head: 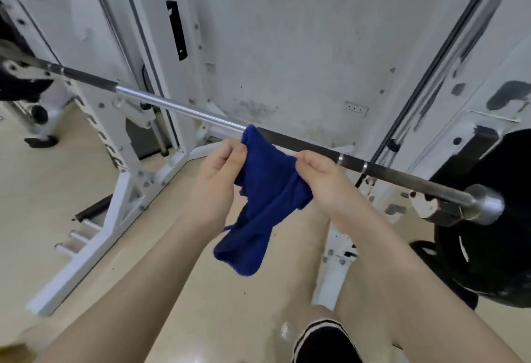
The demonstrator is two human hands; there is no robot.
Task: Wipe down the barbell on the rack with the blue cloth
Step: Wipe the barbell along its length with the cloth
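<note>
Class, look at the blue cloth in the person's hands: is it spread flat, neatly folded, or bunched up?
Bunched up. The blue cloth hangs crumpled in loose folds, pinched at its top edge by the left hand and right hand, in front of the barbell.

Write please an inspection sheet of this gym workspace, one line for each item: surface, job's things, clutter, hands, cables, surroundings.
Surface: glossy beige floor, with a bright reflection near the bottom of the view.
Job's things: the blue cloth hangs bunched in front of the barbell; its top edge is at the bar, contact cannot be told. The barbell lies across the white rack, with a black weight plate on its right end.
Clutter: nothing seen.
Hands: the left hand and the right hand each pinch an upper part of the cloth.
Cables: nothing seen.
Surroundings: scuffed white wall with a socket; a dark shoe below.
</note>
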